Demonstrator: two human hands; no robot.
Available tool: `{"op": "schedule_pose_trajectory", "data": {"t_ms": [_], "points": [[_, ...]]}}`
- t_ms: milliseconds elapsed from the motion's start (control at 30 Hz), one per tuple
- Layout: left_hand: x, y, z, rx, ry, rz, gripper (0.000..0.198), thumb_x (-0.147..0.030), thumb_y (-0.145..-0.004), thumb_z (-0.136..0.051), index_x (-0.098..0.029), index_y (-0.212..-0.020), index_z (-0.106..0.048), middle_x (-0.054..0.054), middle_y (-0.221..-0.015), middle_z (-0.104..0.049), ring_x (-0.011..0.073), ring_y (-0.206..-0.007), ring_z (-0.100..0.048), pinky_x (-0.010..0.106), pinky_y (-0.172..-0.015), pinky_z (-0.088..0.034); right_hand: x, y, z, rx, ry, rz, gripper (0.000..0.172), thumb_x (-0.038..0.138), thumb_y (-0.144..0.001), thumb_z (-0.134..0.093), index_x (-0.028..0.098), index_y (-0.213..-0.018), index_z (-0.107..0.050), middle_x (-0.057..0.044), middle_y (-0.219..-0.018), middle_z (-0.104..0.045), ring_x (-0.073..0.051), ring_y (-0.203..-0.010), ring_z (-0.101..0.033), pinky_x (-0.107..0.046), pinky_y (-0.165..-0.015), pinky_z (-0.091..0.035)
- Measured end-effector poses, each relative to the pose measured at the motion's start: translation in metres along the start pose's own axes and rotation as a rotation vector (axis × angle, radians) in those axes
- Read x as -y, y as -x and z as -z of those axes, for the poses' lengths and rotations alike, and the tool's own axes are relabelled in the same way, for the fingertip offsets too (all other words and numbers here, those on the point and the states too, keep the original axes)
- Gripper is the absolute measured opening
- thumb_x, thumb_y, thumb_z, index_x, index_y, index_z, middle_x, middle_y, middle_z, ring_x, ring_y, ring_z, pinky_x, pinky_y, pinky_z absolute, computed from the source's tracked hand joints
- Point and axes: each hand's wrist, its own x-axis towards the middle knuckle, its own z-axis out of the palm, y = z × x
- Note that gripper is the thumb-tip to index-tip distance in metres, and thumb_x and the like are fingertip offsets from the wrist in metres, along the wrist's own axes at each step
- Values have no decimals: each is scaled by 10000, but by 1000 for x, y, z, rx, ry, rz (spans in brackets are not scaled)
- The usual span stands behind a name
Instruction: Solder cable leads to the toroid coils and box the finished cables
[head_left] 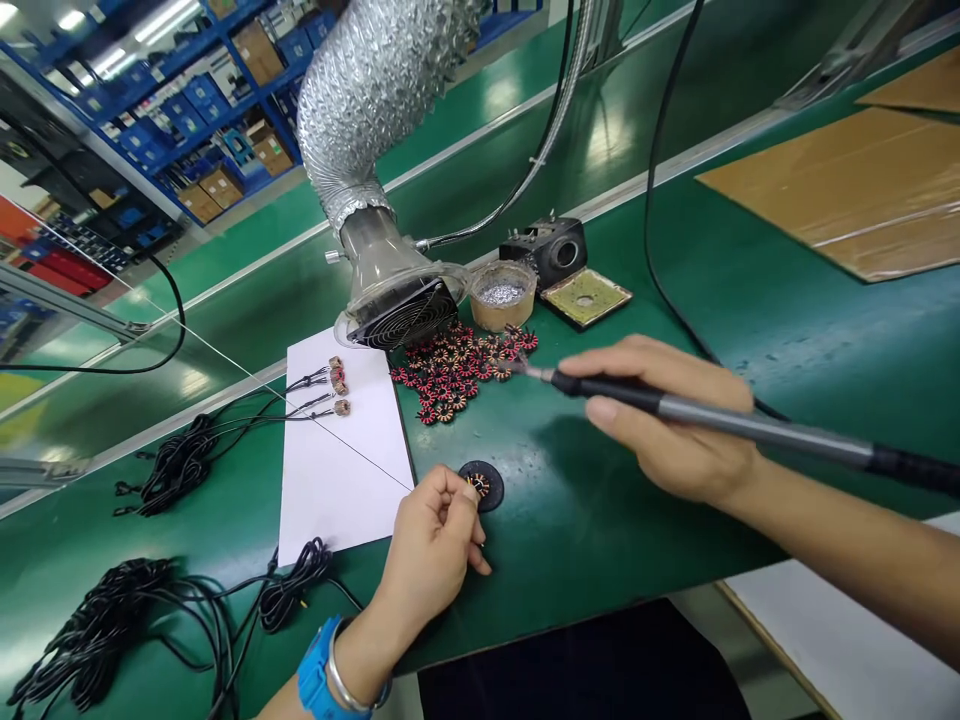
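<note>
My right hand (675, 430) grips a soldering iron (765, 428) like a pen. Its tip reaches left, close to the heap of small red, black and yellow wire-wound rings (457, 365). My left hand (439, 535) is closed in a pinch at a round black pad (496, 480), with a wound ring (478, 484) on it. A thin solder wire (352, 447) runs from the upper left into this hand. The fingers partly cover the ring, so I cannot tell whether they touch it.
A fume extractor hood (405, 300) hangs above the heap. Behind are a solder pot (501, 300), an iron stand (555, 250) and a sponge tray (586, 298). On the left lie white paper (337, 490) with several cabled coils and black cable bundles (97, 620). Cardboard (847, 190) lies right.
</note>
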Motion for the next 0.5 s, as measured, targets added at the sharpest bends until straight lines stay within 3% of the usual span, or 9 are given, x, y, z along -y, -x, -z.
{"op": "schedule_pose_trajectory", "data": {"t_ms": [200, 300, 400, 500], "points": [[-4, 0, 1, -3, -1, 3, 252, -383, -922, -499, -191, -765, -461, -78, -567, -535, 65, -386, -532, 171, -417, -435, -58, -34, -7, -204, 293, 49, 303, 350, -927, -552, 210, -1179, -643, -85, -991, -683, -229, -887, -621, -389, -804, -511], [-6, 1, 1, 1, 14, 2, 259, -388, -922, -500, -187, -763, -464, -77, -565, -533, 62, -387, -529, 169, -417, -437, -78, -32, -13, -93, 325, 8, 305, 359, -923, -559, 206, -1170, -650, -84, -1010, -699, -247, -920, -650, -415, -858, -513], [-7, 2, 1, -4, 16, 3, 258, -385, -924, -500, -185, -764, -467, -80, -557, -528, 57, -382, -523, 164, -416, -434, -73, -25, -13, -54, 269, 6, 307, 320, -931, -545, 219, -1208, -628, -78, -1076, -700, -239, -975, -659, -394, -890, -510], [-7, 2, 1, -11, 23, 0, 255, -387, -924, -496, -186, -770, -467, -81, -562, -524, 56, -379, -512, 169, -414, -443, -48, -18, -9, -55, 178, 60, 256, 283, -906, -565, 224, -1133, -668, -66, -970, -707, -212, -854, -657, -361, -794, -526]]}}
